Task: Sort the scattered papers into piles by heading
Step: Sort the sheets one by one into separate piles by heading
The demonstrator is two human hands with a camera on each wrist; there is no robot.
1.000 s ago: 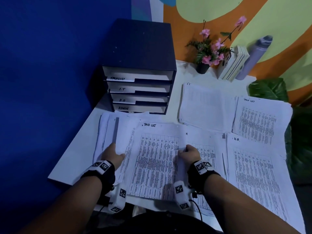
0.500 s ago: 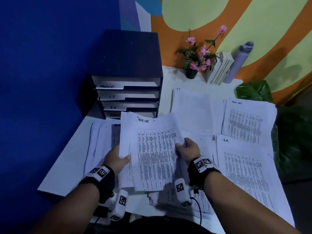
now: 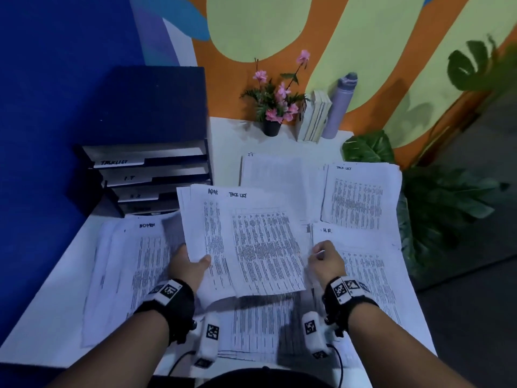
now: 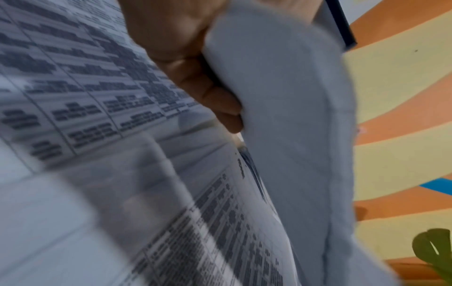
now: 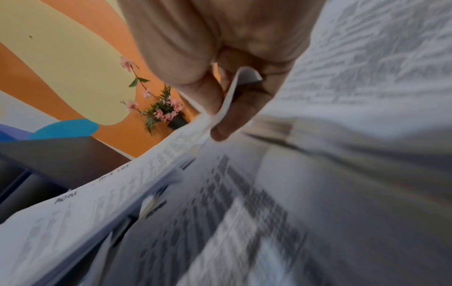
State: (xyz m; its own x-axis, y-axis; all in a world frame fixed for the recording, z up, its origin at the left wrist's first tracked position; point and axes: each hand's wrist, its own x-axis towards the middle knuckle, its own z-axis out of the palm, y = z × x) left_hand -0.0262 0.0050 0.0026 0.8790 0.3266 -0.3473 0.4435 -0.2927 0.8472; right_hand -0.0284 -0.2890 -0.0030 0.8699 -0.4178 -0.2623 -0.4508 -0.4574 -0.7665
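Observation:
My left hand [image 3: 195, 264] grips the lower left edge of a raised bundle of printed sheets [image 3: 212, 233], thumb on top; the left wrist view shows the left hand [image 4: 190, 77] curled round the paper. The bundle's visible sheet is headed ADMIN. A sheet headed TASK LIST [image 3: 265, 247] lies across it, shifted right. My right hand [image 3: 319, 252] pinches its right edge, and in the right wrist view the right hand [image 5: 220, 100] clamps the paper between thumb and fingers. On the table lie an ADMIN pile [image 3: 134, 261], an I.T pile [image 3: 279, 175], a TASK LIST pile [image 3: 361, 194] and an H.R. pile [image 3: 369, 270].
More printed sheets [image 3: 265, 329] lie under my hands near the front edge. A dark tray stack [image 3: 148, 175] with labelled shelves stands at the back left. A flower pot [image 3: 271, 127], books [image 3: 313, 119] and a bottle [image 3: 338, 107] line the wall. A leafy plant [image 3: 436, 208] is right of the table.
Both hands lifted the sheets off the table. The right hand then drew the TASK LIST sheet to the right, uncovering the ADMIN heading beneath it.

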